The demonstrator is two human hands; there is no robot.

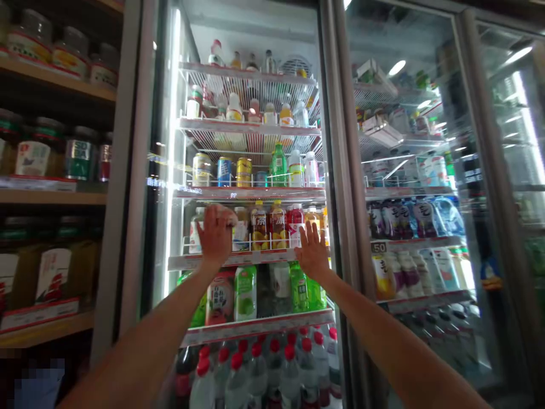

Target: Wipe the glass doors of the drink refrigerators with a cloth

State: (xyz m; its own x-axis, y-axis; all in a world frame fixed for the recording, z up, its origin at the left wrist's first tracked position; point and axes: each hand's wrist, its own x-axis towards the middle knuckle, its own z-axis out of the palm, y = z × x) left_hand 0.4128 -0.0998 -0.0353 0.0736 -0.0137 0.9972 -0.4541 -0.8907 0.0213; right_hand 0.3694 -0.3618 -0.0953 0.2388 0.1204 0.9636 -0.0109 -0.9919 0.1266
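Observation:
My left hand (216, 237) is raised in front of a drinks fridge, at the height of a middle shelf. Its fingers curl on a pale, crumpled cloth (229, 217), partly hidden by the hand. To the right, my right hand (313, 251) is held up with fingers apart and nothing in it, near the shelf's price rail (264, 258). Between the hands stand brown tea bottles (259, 227) with yellow caps and a red drink bottle (294, 221). Light reflections cross the glass ahead; whether either hand touches it, I cannot tell.
Below are green drink bottles (246, 292) and several red-capped bottles (255, 369). Cans (244, 170) line the shelf above. A metal door frame (347, 199) separates another glass-fronted fridge on the right. Wooden shelves with jars (34, 150) stand at left.

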